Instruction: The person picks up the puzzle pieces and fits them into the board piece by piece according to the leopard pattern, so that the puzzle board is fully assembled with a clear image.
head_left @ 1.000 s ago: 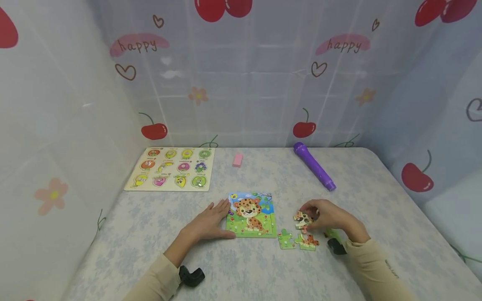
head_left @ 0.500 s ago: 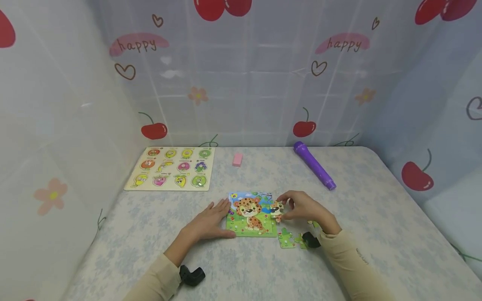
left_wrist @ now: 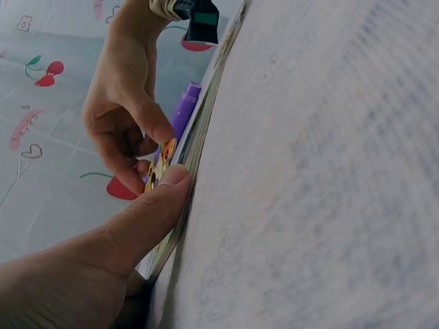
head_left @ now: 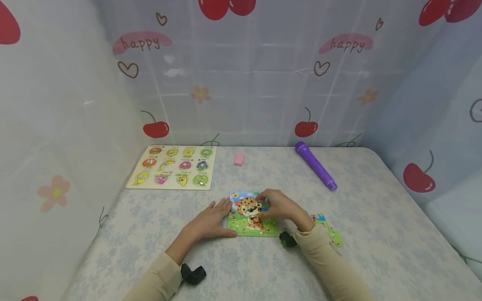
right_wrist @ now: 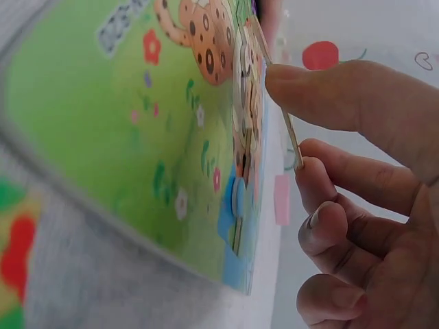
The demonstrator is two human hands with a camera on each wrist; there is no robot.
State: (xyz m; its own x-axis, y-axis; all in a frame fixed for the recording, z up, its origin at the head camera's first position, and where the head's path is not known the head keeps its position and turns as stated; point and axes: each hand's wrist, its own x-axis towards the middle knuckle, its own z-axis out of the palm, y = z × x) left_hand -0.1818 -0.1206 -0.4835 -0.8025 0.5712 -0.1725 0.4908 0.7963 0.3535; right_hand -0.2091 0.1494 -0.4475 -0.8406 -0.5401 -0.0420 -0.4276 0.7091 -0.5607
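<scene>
A square puzzle board with a cartoon leopard on green grass and blue sky lies in the middle of the table. My left hand rests along its left side with straight fingers, the thumb at the lower left corner. Over the leopard's face, my right hand pinches a thin puzzle piece between thumb and fingers. In the right wrist view the piece is tilted edge-on above the board. Spotted leopard print shows on the held piece in the left wrist view, just beyond my left thumb.
Loose puzzle pieces lie right of the board, partly hidden by my right sleeve. A cream fruit puzzle board lies back left, a pink block at the back, and a purple toy microphone back right. Printed curtains enclose the table.
My right hand has carried the puzzle piece left, from among the loose pieces to over the leopard board. My left hand has stayed at the board's left side.
</scene>
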